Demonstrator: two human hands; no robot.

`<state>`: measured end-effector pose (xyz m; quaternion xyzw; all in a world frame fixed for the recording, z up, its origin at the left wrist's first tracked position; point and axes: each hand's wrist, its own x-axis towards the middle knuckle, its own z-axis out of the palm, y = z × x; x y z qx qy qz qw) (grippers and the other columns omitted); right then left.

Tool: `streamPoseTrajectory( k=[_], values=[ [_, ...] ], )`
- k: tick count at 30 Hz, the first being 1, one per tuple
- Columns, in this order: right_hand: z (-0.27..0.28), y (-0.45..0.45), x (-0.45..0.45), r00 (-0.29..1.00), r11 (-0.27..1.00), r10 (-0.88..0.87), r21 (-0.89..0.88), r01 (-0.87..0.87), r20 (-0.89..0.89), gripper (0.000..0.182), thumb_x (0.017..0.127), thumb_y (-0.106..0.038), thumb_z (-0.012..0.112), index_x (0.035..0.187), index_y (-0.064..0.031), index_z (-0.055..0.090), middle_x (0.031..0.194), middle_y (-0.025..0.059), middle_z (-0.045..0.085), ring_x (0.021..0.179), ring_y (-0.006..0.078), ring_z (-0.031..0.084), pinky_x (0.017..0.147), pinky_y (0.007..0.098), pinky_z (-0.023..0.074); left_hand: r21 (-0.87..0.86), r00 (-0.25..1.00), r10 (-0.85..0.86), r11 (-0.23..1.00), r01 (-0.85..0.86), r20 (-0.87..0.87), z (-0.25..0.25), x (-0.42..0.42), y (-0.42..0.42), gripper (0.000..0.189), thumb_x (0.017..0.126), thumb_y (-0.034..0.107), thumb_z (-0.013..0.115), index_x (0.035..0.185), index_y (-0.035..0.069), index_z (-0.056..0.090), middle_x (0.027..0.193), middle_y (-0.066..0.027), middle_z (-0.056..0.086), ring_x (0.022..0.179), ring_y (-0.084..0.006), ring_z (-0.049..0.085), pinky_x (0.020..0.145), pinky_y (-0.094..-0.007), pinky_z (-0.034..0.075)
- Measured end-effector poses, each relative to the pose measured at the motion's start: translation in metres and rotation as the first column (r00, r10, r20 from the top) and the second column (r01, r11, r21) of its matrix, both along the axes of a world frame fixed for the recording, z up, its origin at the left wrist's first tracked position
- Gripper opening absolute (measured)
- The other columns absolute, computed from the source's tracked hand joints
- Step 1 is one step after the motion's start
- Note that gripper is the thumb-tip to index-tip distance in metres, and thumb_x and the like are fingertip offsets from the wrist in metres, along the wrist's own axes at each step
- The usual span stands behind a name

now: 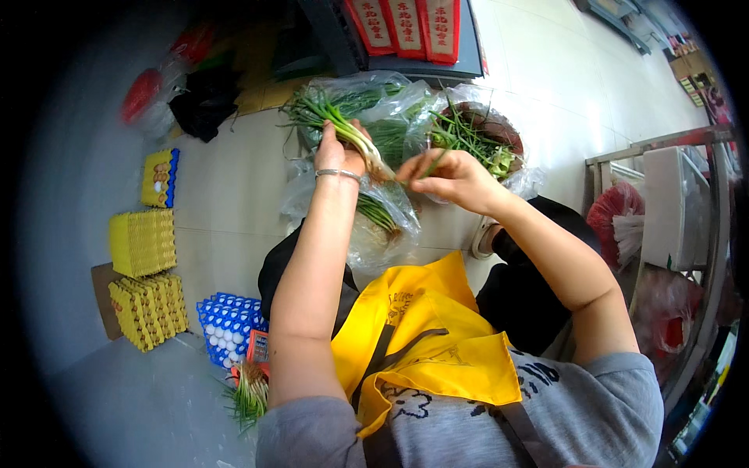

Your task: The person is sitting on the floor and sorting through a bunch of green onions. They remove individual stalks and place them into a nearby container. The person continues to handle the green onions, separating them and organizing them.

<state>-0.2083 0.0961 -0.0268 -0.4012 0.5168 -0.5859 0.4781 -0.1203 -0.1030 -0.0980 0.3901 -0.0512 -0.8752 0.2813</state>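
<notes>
My left hand [341,149] is wrapped around a bunch of green onions [357,140], roots pointing right and leaves to the upper left. Close to the root end, my right hand [450,178] pinches a thin green leaf [433,164] between thumb and fingers. Beneath both hands, clear plastic bags [404,126] hold more green onions. Another bundle of green onions [374,210] lies in plastic below my left wrist. Beyond my right hand stands a reddish basket [500,126], lined with plastic and filled with loose leaves and trimmings [468,137].
Stacked yellow egg trays [146,243] and a blue tray stack with white eggs [228,330] stand at left. More green onions [250,389] lie by my left elbow. A metal rack [717,234] borders the right. Red-and-white packages [404,29] rest on a dark stand ahead.
</notes>
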Motion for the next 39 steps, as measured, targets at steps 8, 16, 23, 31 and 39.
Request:
streamPoseTrajectory(
  k=[8,16,23,31,39],
  values=[
    [0.018,0.051,-0.038,1.000,1.000,0.003,-0.002,-0.003,-0.010,0.005,0.081,-0.006,0.061,0.084,-0.0024,0.058,0.090,0.0073,0.065,0.085,0.0135,0.060,0.076,0.0264,0.0482,-0.187,0.966,0.255,0.952,-0.244,0.034,0.029,0.026,-0.035,0.034,0.092,0.036,0.040,0.103,0.004,0.047,0.094,-0.0094,0.054,0.088,-0.0208,0.055,0.075,-0.0387,0.047],
    [0.001,0.047,-0.098,0.381,0.864,-0.035,0.163,0.476,-0.924,0.016,0.073,-0.013,0.061,0.086,-0.0044,0.059,0.077,0.0166,0.061,0.077,0.0339,0.058,0.067,0.0390,0.0477,-0.424,0.992,-0.100,0.904,0.060,-0.071,0.055,0.020,0.017,0.032,0.092,0.026,0.032,0.108,0.004,0.049,0.104,-0.0101,0.056,0.099,-0.0242,0.053,0.089,-0.0423,0.039],
    [-0.013,0.015,-0.062,0.350,0.909,-0.013,0.135,0.394,-0.937,0.024,0.076,-0.020,0.062,0.093,-0.0022,0.060,0.083,0.0152,0.062,0.078,0.0311,0.061,0.068,0.0386,0.0480,-0.557,0.955,-0.284,0.808,0.190,-0.086,0.052,0.010,0.046,0.028,0.093,0.025,0.041,0.115,0.009,0.046,0.111,-0.0110,0.054,0.104,-0.0239,0.051,0.090,-0.0402,0.041],
    [0.018,-0.025,-0.013,0.717,0.907,-0.402,-0.140,0.397,-0.569,0.023,0.071,-0.016,0.068,0.084,-0.0017,0.056,0.075,0.0127,0.058,0.069,0.0274,0.058,0.063,0.0342,0.0462,-0.643,0.916,-0.387,0.729,0.234,-0.105,0.059,-0.001,0.066,0.036,0.092,0.011,0.037,0.127,0.004,0.033,0.125,-0.0168,0.044,0.119,-0.0262,0.040,0.101,-0.0402,0.032],
    [0.003,-0.037,-0.015,0.523,0.827,-0.539,-0.297,0.476,-0.661,0.017,0.071,-0.009,0.063,0.086,-0.0030,0.056,0.078,0.0123,0.054,0.072,0.0311,0.056,0.063,0.0377,0.0458,-0.696,0.895,-0.435,0.673,0.250,-0.099,0.062,-0.004,0.069,0.036,0.093,0.008,0.033,0.128,0.002,0.031,0.127,-0.0129,0.041,0.118,-0.0232,0.041,0.101,-0.0386,0.030]
  ],
)
